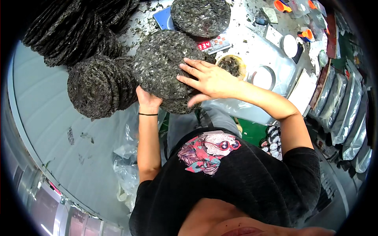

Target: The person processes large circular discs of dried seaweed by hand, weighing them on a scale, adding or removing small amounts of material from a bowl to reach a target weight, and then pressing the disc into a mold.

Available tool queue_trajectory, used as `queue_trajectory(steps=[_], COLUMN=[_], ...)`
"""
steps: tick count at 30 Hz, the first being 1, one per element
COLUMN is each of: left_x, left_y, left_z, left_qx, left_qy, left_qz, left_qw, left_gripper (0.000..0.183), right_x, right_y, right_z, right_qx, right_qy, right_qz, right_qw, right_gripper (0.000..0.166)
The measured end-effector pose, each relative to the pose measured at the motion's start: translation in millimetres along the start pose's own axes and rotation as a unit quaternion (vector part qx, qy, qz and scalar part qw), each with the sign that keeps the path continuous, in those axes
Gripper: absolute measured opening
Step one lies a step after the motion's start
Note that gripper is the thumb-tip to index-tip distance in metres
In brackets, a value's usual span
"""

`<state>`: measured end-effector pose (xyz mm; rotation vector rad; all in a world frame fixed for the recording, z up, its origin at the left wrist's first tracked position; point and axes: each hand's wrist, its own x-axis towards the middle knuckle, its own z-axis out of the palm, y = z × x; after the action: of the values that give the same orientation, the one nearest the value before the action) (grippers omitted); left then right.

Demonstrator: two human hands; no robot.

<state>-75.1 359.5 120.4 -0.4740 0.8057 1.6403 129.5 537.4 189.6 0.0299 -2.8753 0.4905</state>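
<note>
A round, dark cake of dried seaweed (165, 63) lies in front of me at the table's near edge, tilted a little. My left hand (149, 98) holds it at the lower left edge, its fingers hidden beneath. Spread across the right part of its top, the fingers of my right hand (211, 78) rest flat, with the thumb apart near the rim. Below it shows part of another seaweed cake (180, 106). Just beyond, one more seaweed cake (200, 17) sits on a digital scale (221, 42) with a lit red display.
Stacks of seaweed cakes (71, 32) and a leaning row (94, 87) stand at left. Right of the scale are a bowl of seaweed scraps (231, 66), a roll of tape (262, 77) and orange-and-blue scoops (282, 6). Filled clear bags (348, 109) line the far right.
</note>
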Motion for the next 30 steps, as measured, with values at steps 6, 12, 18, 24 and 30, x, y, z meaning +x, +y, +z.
queue_trajectory(steps=[6, 12, 18, 24, 30], left_x=[-6, -8, -5, -3, -3], left_y=[0, -13, -12, -8, -12], left_z=[-33, -42, -45, -55, -50], left_qx=[-0.06, -0.068, -0.085, -0.117, -0.092], left_qy=[-0.104, -0.037, -0.057, -0.084, -0.03], left_qz=[-0.023, -0.046, -0.045, -0.046, -0.041], left_qw=[0.993, 0.996, 0.994, 0.988, 0.994], left_gripper=[0.055, 0.054, 0.054, 0.054, 0.053], right_x=[20, 35, 64, 38, 8], right_y=[123, 189, 175, 192, 171], right_z=[35, 87, 90, 82, 55], right_qx=[0.115, 0.013, -0.07, 0.127, 0.548], right_qy=[0.208, 0.026, -0.07, 0.021, 0.302], right_qz=[0.202, 0.198, 0.148, 0.32, 0.265], right_qw=[0.95, 0.98, 0.984, 0.939, 0.734], right_gripper=[0.018, 0.02, 0.016, 0.02, 0.011])
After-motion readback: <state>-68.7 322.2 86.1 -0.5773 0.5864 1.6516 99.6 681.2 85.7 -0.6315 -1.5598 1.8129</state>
